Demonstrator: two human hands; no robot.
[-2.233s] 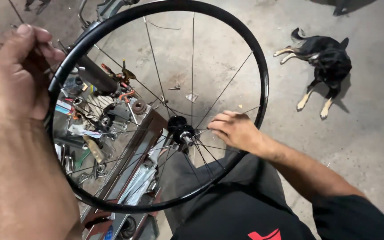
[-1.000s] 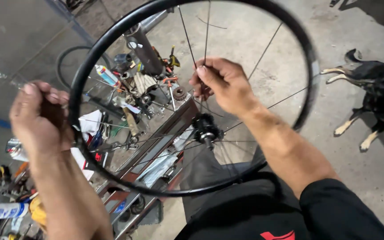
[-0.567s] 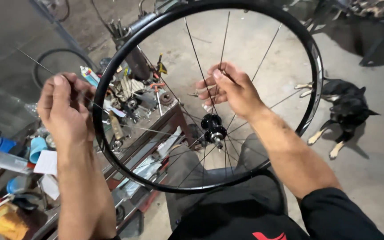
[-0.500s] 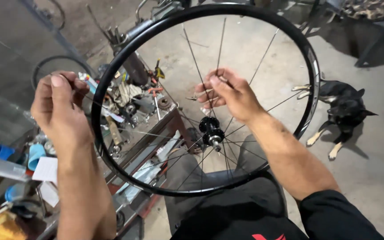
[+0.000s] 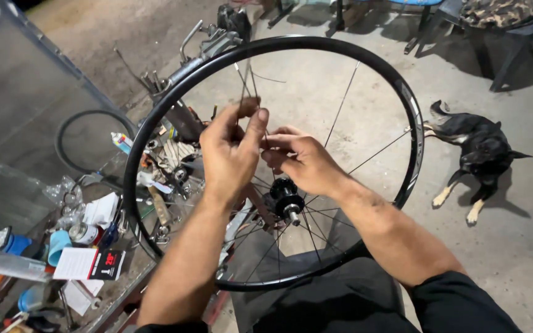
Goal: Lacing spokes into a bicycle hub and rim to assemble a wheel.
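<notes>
A black bicycle wheel rim (image 5: pixel 414 123) stands upright on my lap, with thin steel spokes (image 5: pixel 340 108) running to a black hub (image 5: pixel 286 196) near its middle. My left hand (image 5: pixel 229 151) reaches inside the rim and pinches a loose spoke just above the hub. My right hand (image 5: pixel 300 159) meets it from the right, its fingertips closed on the same spoke. Both hands sit inside the wheel, close together and touching.
A cluttered workbench (image 5: pixel 112 271) on the left carries tools, tubes, a can, paper packets and a black tyre (image 5: pixel 90 145). A black dog (image 5: pixel 476 148) lies on the concrete floor at right. Chairs and a bench (image 5: pixel 501 24) stand at the back.
My left hand has left the outside of the rim and moved right, into the wheel, meeting my right hand at the spoke. The view has shifted slightly.
</notes>
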